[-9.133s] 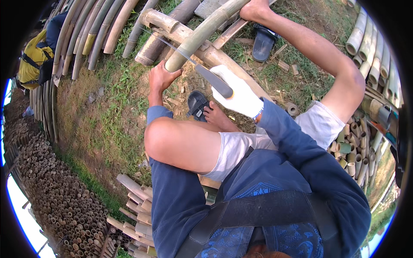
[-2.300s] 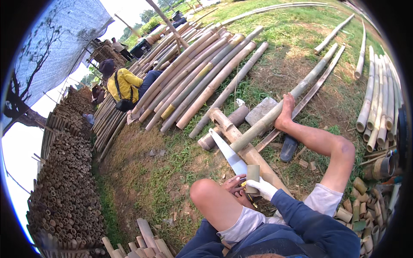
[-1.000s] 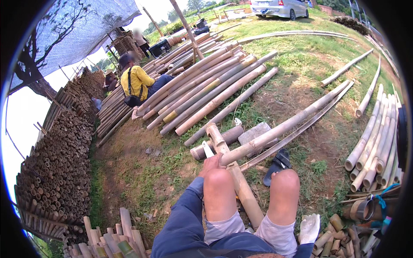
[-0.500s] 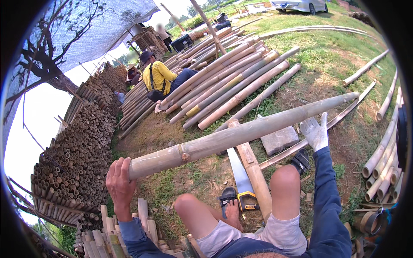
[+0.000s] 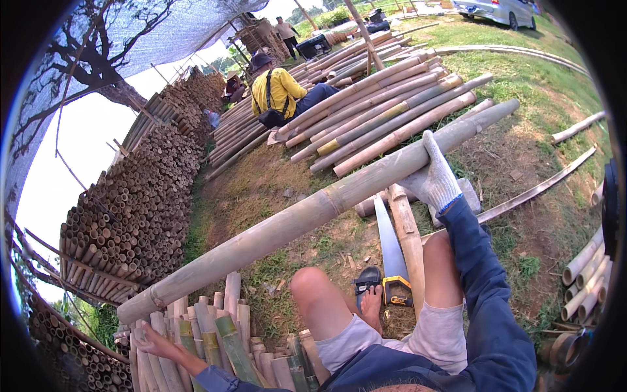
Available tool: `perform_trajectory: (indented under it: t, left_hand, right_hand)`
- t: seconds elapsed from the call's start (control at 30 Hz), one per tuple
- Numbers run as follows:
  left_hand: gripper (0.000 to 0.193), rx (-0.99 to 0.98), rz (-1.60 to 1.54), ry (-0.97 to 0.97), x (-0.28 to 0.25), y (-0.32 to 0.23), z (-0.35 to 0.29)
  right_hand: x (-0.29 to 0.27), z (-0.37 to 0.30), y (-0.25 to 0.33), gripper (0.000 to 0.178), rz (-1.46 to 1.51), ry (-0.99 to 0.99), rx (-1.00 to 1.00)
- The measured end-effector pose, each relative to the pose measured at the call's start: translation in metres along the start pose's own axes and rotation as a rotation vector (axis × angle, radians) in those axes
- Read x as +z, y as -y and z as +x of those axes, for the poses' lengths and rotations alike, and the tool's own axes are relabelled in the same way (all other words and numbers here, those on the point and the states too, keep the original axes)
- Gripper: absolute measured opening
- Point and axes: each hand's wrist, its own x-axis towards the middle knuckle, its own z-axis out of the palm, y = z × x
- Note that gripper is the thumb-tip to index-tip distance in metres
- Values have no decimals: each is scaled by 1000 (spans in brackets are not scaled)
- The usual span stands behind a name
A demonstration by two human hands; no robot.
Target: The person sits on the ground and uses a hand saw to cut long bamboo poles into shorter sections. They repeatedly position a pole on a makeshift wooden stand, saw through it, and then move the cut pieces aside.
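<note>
A long bamboo pole point(image 5: 287, 228) slants across in front of me, its near end low at the left and its far end high at the right. My right hand point(image 5: 434, 173), in a white knitted glove, grips the pole past its middle, thumb over the top. My bare left hand point(image 5: 155, 342) is just below the pole's left end, fingers apart, over a pile of short cut bamboo pieces point(image 5: 228, 346). Between my feet a handsaw point(image 5: 392, 255) with a yellow and black handle leans beside an upward-slanting bamboo beam point(image 5: 408, 238).
Several bamboo poles point(image 5: 392, 124) lie in rows ahead, where a person in a yellow shirt point(image 5: 284, 91) sits. A tall stack of cut bamboo point(image 5: 130, 209) stands at the left. More poles point(image 5: 584, 274) lie at the right. A grey block point(image 5: 469, 196) sits behind my right hand.
The pole has shifted left and its left end has dropped over the cut pieces. My left hand has let go of that end and lowered; my right hand now grips the pole.
</note>
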Motion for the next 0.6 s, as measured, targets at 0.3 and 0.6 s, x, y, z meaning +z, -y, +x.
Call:
perform_trajectory:
  t: [0.3,0.6]
  left_hand:
    - [65,-791,-1222,819,21,-105,-280]
    - [68,-574,-883,173,-87,-73,-186]
  right_hand:
    - [48,27,-189,71,-221,115,280]
    - [11,33,-224,114,-392,229,459]
